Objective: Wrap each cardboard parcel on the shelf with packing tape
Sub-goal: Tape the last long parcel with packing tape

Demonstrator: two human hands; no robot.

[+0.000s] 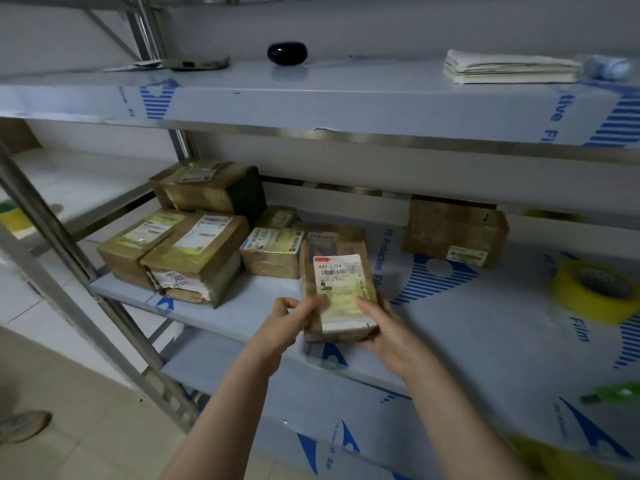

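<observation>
Head view: parcel [337, 282] lengthwise, front-to-back

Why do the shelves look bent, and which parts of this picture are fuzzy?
Head view: the wide lens bows the upper shelf; the middle is sharp, so the label on the held parcel reads clearly; the yellow tape roll and the right corners smear; light is dim and even, with a soft sheen on the taped parcels at left.

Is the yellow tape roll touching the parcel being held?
Apart: head view shows bare shelf between the tape roll and the held parcel.
</observation>
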